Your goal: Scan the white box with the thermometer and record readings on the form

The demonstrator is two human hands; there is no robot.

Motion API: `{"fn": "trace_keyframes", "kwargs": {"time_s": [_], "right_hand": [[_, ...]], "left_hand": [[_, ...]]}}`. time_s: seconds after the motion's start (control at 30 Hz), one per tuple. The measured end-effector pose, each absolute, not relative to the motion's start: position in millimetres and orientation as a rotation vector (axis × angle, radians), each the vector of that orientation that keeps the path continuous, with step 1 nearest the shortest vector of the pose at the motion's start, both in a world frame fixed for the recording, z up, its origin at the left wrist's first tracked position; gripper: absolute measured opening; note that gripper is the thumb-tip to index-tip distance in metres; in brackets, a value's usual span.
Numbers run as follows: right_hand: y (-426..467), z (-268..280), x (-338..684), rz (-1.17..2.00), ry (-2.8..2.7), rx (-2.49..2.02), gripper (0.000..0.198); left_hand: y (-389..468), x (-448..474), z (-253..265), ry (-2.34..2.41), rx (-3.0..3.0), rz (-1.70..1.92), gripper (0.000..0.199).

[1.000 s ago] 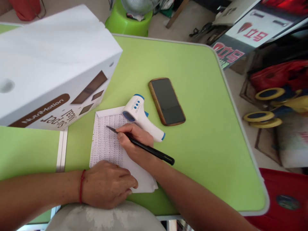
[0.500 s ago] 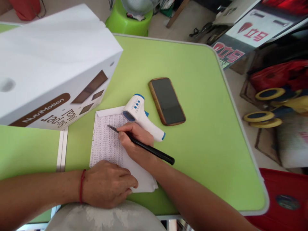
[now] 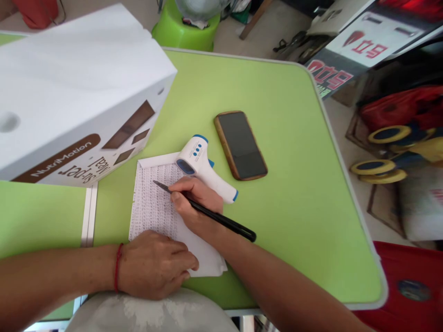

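My right hand (image 3: 197, 203) is closed around a black pen (image 3: 224, 220), its tip over the upper part of a sheet of paper (image 3: 152, 207) covered in rows of small handwritten marks. My left hand (image 3: 157, 265) lies palm down across the lower part of that paper, fingers loosely bent and holding nothing; a red string bracelet circles the wrist. Just above my right hand, a white and blue infrared thermometer (image 3: 204, 168) rests over the paper's top right corner. To its right lies a smartphone (image 3: 241, 145) in a brown case, screen dark.
A large white box (image 3: 86, 60) printed "NutriMotion" stands on the left of the green table (image 3: 294, 198). Beyond the far edge is a green stool (image 3: 187, 34). On the right are a red surface (image 3: 411, 272) and yellow-handled things (image 3: 374, 170).
The pen has shifted slightly: its tip is a little to the left and its back end a little lower and to the right. My left hand stays in place.
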State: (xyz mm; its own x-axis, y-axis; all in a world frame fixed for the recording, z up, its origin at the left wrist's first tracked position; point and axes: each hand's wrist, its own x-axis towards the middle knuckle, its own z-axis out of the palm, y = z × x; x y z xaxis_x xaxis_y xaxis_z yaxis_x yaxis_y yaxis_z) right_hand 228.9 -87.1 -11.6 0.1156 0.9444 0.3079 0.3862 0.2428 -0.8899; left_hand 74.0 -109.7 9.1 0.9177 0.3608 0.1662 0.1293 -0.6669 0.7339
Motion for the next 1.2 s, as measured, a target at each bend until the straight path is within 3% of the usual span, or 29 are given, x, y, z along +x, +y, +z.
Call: {"fn": "trace_keyframes", "kwargs": {"time_s": [1.2], "right_hand": [[-86.4,-8.1,228.9,0.635,-1.565,-1.449,0.012]], "left_hand": [[-109.4,74.6,9.5,0.329,2.305,0.326,0.013]]}}
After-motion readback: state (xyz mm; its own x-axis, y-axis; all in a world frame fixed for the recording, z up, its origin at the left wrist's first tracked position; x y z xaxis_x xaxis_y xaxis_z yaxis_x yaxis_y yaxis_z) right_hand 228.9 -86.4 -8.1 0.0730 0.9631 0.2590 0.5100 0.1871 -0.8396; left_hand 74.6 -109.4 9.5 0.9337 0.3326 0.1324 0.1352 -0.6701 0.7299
